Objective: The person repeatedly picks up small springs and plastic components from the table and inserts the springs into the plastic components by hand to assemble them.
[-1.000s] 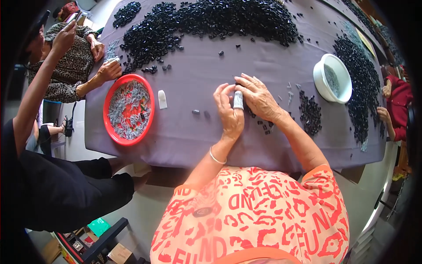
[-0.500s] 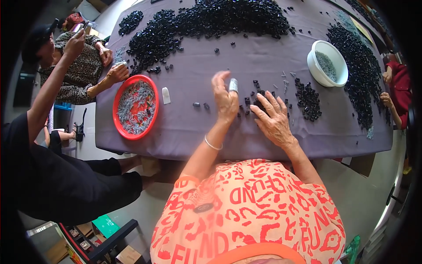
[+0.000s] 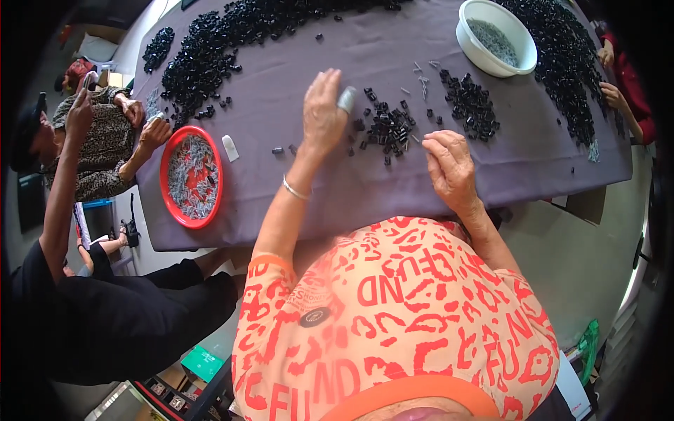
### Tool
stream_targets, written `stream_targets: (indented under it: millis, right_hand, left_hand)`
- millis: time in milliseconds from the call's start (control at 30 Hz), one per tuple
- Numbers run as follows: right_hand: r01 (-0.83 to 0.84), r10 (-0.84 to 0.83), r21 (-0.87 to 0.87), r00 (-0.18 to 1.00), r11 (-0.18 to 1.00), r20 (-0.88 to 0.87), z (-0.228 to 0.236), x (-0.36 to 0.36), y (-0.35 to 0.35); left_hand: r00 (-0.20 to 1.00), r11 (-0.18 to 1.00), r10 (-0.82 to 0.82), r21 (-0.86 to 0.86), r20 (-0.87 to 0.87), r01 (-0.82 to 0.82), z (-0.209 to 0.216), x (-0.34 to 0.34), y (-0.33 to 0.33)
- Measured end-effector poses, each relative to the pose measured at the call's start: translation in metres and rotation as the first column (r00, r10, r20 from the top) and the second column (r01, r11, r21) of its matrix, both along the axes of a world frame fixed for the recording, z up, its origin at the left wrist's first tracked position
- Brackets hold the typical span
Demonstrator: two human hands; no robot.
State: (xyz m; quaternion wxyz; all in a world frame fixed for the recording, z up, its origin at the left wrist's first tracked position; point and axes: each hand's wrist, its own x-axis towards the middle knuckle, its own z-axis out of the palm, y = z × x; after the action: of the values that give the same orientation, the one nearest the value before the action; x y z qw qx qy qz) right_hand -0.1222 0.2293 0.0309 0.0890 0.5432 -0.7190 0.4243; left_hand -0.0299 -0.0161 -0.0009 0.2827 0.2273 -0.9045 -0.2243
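My left hand point(image 3: 325, 116) is over the cloth left of a small heap of black plastic pieces point(image 3: 390, 128). Its fingers are stretched out, nothing shows in them, and a pale cover point(image 3: 347, 99) wraps the thumb. At the heap's right edge my right hand point(image 3: 451, 168) has its thumb and fingers drawn together. A thin grey pin point(image 3: 415, 138) shows by those fingertips; whether they grip it I cannot tell. Another small group of black pieces point(image 3: 470, 109) lies beyond the right hand, with a few grey pins point(image 3: 422, 81) beside it.
A red tray point(image 3: 166, 189) of grey pins stands at left, near a white finger cover point(image 3: 229, 148). A white bowl point(image 3: 465, 42) of pins is at far right. Large black heaps point(image 3: 200, 63) cover the far side. Other people work at both ends; one in black point(image 3: 126, 316) stands at left.
My right hand has drawn back from the black pieces, its spread fingers now closed together. My left hand has moved away to the left. The view has shifted, uncovering the small heap.
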Motion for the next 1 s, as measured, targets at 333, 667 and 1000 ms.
stream_targets:
  millis: [333,667,1000]
  right_hand:
    - [-0.001,0.008,0.109,0.998,0.994,-0.065,-0.004,0.015,-0.002]
    - [0.087,-0.085,0.094,0.996,0.992,-0.026,-0.008,-0.004,0.017]
    - [0.261,-0.237,0.121,0.954,0.958,-0.184,-0.011,-0.054,-0.015]
  left_hand:
    - [0.96,0.961,-0.206,-0.147,0.191,0.236,0.006,0.028,0.092]
    - [0.969,0.977,-0.107,-0.156,0.224,0.144,0.003,0.02,0.096]
    - [0.977,0.976,-0.131,-0.151,0.169,0.157,0.015,0.037,0.121]
